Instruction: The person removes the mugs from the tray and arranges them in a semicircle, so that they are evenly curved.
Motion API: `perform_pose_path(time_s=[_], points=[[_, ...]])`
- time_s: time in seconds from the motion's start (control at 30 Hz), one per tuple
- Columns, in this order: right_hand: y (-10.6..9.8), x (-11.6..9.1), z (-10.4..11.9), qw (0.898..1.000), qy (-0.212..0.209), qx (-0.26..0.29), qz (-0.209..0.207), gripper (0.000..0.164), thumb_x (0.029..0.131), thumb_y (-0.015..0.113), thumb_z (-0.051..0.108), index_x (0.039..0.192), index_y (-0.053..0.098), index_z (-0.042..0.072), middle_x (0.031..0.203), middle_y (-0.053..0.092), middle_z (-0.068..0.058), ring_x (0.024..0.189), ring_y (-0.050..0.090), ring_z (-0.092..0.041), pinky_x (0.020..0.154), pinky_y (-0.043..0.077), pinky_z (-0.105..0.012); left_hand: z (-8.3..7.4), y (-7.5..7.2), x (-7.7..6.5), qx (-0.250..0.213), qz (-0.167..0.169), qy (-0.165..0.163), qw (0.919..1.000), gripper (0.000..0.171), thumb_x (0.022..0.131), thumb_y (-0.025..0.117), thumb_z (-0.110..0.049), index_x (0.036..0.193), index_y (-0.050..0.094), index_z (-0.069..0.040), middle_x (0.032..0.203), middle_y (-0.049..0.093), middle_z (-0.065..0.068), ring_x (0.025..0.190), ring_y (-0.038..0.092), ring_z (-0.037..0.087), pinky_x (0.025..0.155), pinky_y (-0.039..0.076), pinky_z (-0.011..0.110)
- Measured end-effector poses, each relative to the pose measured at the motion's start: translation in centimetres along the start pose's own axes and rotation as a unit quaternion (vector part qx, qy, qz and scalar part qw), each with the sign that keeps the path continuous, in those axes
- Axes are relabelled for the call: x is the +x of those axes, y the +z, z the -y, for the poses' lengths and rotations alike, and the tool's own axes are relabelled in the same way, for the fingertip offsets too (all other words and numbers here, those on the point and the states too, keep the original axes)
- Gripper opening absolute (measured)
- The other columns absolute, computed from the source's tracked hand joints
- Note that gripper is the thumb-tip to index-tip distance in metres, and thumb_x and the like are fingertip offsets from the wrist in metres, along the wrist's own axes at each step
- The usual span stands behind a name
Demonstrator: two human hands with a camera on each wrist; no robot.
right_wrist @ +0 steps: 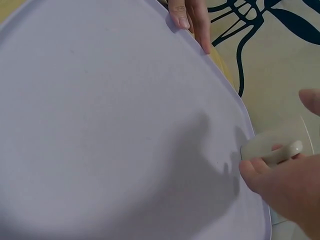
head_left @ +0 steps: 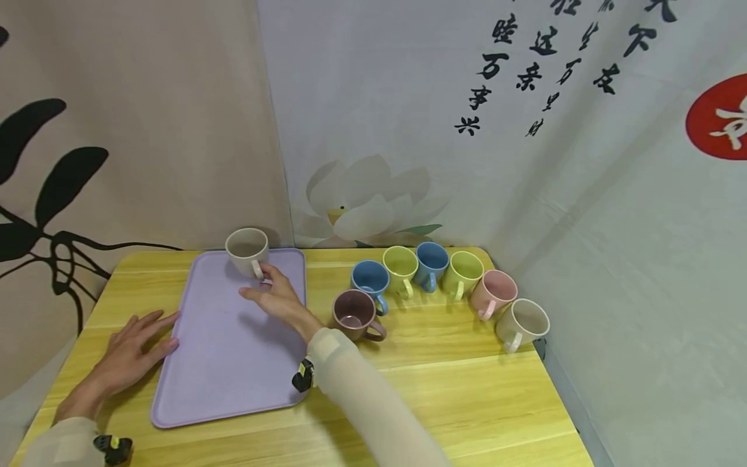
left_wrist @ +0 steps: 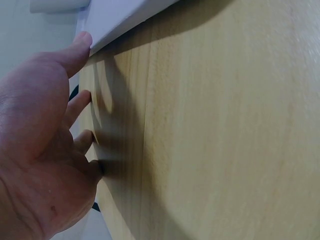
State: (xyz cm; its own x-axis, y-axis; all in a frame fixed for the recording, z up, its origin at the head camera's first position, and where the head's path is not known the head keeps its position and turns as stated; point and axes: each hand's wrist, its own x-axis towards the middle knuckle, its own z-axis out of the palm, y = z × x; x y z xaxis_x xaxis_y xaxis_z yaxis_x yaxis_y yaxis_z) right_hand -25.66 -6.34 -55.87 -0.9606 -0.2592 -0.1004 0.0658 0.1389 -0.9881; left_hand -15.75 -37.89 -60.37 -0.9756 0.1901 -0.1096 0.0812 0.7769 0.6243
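Note:
An off-white mug (head_left: 248, 251) stands at the far left corner of a lilac tray (head_left: 233, 363). My right hand (head_left: 280, 299) is at its handle, with fingers hooked around it and the thumb spread away from the mug. In the right wrist view, a fingertip shows through the handle of the mug (right_wrist: 280, 140). My left hand (head_left: 131, 355) lies with spread fingers by the tray's left edge. In the left wrist view, that hand's thumb (left_wrist: 79, 47) touches the tray's rim, and the other fingertips reach the tabletop.
Right of the tray stand a mauve mug (head_left: 353, 316) and a blue mug (head_left: 370, 277). Several more mugs curve along the back and right table edge, including a pink mug (head_left: 494, 293) and another off-white mug (head_left: 522, 323). A printed cloth (head_left: 373, 117) hangs behind the wooden table (head_left: 467, 402).

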Motion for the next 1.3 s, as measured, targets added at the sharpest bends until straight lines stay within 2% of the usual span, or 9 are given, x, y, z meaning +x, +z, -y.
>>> perform_pose_path(time_s=[0.17, 0.33, 0.43, 0.53, 0.67, 0.8, 0.97, 1.17, 1.3], points=[[0.3, -0.1, 0.2, 0.999, -0.002, 0.02, -0.028, 0.062, 0.098, 0.084, 0.011, 0.155, 0.062, 0.006, 0.144, 0.071, -0.013, 0.136, 0.073, -0.038, 0.091, 0.057, -0.017, 0.0, 0.0, 0.0, -0.002, 0.001, -0.001, 1.0, 0.072, 0.12, 0.055, -0.043, 0.175, 0.034, -0.003, 0.176, 0.014, 0.049, 0.16, -0.008, 0.082, 0.123, -0.011, 0.095], [0.5, -0.3, 0.3, 0.997, -0.018, 0.031, -0.074, 0.045, 0.098, 0.082, 0.006, 0.141, 0.07, 0.0, 0.126, 0.077, -0.017, 0.101, 0.078, -0.016, 0.079, 0.057, -0.014, 0.0, 0.1, 0.0, -0.003, -0.001, 0.002, 1.0, 0.072, 0.12, 0.056, -0.043, 0.175, 0.035, -0.002, 0.176, 0.015, 0.05, 0.159, -0.007, 0.082, 0.123, -0.011, 0.095], [0.5, 0.1, -0.5, 0.994, -0.037, 0.008, -0.106, 0.033, 0.098, 0.083, 0.011, 0.129, 0.076, 0.001, 0.111, 0.08, -0.012, 0.086, 0.076, -0.008, 0.074, 0.059, -0.016, 0.0, 0.1, 0.1, -0.003, -0.004, 0.006, 1.0, 0.071, 0.12, 0.056, -0.042, 0.174, 0.035, -0.002, 0.175, 0.015, 0.05, 0.159, -0.006, 0.083, 0.123, -0.011, 0.095], [0.9, 2.0, -3.5, 0.986, -0.062, -0.057, -0.146, 0.02, 0.101, 0.081, 0.021, 0.117, 0.079, 0.01, 0.096, 0.079, 0.002, 0.076, 0.069, -0.002, 0.069, 0.058, -0.017, 0.0, 0.1, 0.1, -0.002, -0.009, 0.01, 0.9999, 0.071, 0.119, 0.057, -0.042, 0.174, 0.036, -0.002, 0.175, 0.017, 0.05, 0.159, -0.004, 0.084, 0.122, -0.011, 0.096], [1.5, 4.7, -8.1, 0.973, -0.065, -0.121, -0.187, 0.011, 0.102, 0.08, 0.033, 0.102, 0.078, 0.022, 0.084, 0.072, 0.017, 0.071, 0.06, 0.003, 0.066, 0.052, -0.017, 0.1, 0.2, 0.1, -0.001, -0.006, 0.008, 0.9999, 0.071, 0.119, 0.057, -0.042, 0.174, 0.036, -0.003, 0.175, 0.016, 0.05, 0.159, -0.005, 0.084, 0.122, -0.012, 0.096], [1.7, 4.8, -9.2, 0.97, -0.058, -0.138, -0.193, 0.017, 0.102, 0.08, 0.038, 0.095, 0.074, 0.025, 0.085, 0.073, 0.017, 0.072, 0.062, 0.003, 0.064, 0.052, -0.018, 0.1, 0.1, -0.1, 0.001, -0.005, 0.009, 0.9999, 0.071, 0.12, 0.056, -0.041, 0.175, 0.035, -0.003, 0.175, 0.016, 0.05, 0.158, -0.006, 0.084, 0.122, -0.012, 0.096], [1.2, 1.4, -6.0, 0.973, -0.054, -0.139, -0.178, 0.019, 0.106, 0.076, 0.035, 0.097, 0.073, 0.018, 0.089, 0.077, 0.007, 0.075, 0.065, -0.004, 0.068, 0.055, -0.022, -0.2, -0.1, -0.1, 0.006, -0.011, 0.013, 0.9998, 0.069, 0.12, 0.057, -0.039, 0.174, 0.036, -0.001, 0.174, 0.018, 0.051, 0.158, -0.003, 0.085, 0.121, -0.01, 0.097], [0.0, -3.8, -0.5, 0.985, -0.03, -0.082, -0.15, 0.016, 0.106, 0.076, 0.024, 0.098, 0.074, 0.01, 0.092, 0.078, -0.001, 0.072, 0.058, 0.005, 0.07, 0.051, -0.015, -0.5, -0.3, -0.1, 0.016, -0.012, 0.013, 0.9997, 0.068, 0.12, 0.057, -0.038, 0.173, 0.037, 0.0, 0.174, 0.019, 0.051, 0.157, -0.001, 0.086, 0.121, -0.005, 0.098], [-0.5, -4.9, -0.2, 0.989, -0.05, -0.057, -0.126, 0.016, 0.108, 0.075, 0.021, 0.101, 0.072, 0.007, 0.092, 0.08, -0.005, 0.072, 0.059, 0.007, 0.068, 0.052, -0.012, -0.4, -0.1, 0.0, 0.014, -0.018, 0.018, 0.9996, 0.067, 0.119, 0.058, -0.036, 0.172, 0.038, 0.001, 0.173, 0.02, 0.052, 0.156, 0.001, 0.086, 0.12, -0.003, 0.098]])
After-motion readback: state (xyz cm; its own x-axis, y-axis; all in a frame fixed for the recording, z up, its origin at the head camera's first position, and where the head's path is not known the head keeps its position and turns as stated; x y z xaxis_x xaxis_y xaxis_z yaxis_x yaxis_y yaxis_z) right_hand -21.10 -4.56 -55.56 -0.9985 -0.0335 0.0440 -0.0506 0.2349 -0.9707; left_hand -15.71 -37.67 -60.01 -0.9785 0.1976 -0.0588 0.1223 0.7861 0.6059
